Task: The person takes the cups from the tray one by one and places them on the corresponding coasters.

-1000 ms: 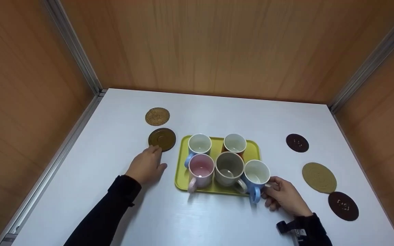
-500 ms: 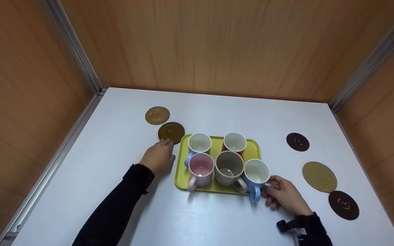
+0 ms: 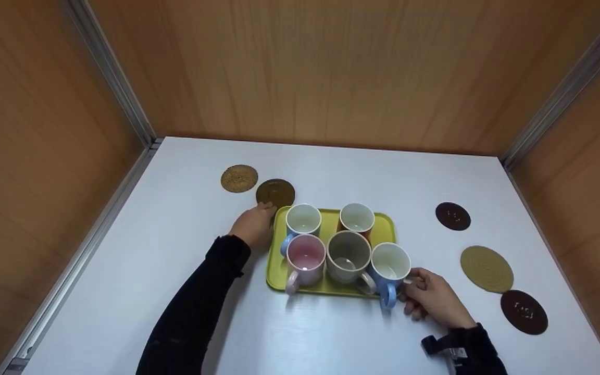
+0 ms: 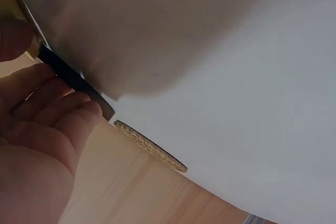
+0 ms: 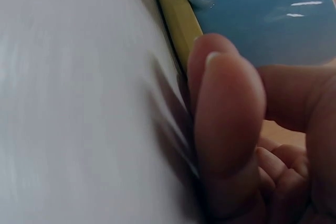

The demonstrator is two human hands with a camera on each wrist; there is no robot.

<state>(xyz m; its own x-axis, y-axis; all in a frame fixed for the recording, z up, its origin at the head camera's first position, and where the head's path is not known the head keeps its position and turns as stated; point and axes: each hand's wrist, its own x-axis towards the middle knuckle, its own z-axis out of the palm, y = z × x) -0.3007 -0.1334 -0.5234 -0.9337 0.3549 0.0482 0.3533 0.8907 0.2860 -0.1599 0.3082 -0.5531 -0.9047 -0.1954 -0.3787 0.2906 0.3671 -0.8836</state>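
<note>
A dark brown round coaster (image 3: 275, 191) lies flat at the tray's far left corner. My left hand (image 3: 252, 227) touches its near edge with the fingertips. In the left wrist view the fingers lie along this coaster, with the thumb close to the yellow rim. Several mugs stand upright on the yellow tray (image 3: 277, 263), among them a pink mug (image 3: 306, 254), a grey mug (image 3: 349, 252) and a blue mug (image 3: 390, 262) at the near right. At that corner my right hand (image 3: 432, 298) holds the tray's edge between thumb and fingers, right beside the blue mug.
A woven coaster (image 3: 239, 178) lies at the back left. On the right side lie a dark coaster (image 3: 453, 216), an olive coaster (image 3: 487, 269) and another dark coaster (image 3: 524, 312). Wooden panels (image 3: 326, 73) enclose the white table (image 3: 123, 291) at the back and sides.
My left hand has slid the brown coaster rightward and away from me, from beside the woven coaster toward the tray's far left corner. The right hand and the mugs have stayed put.
</note>
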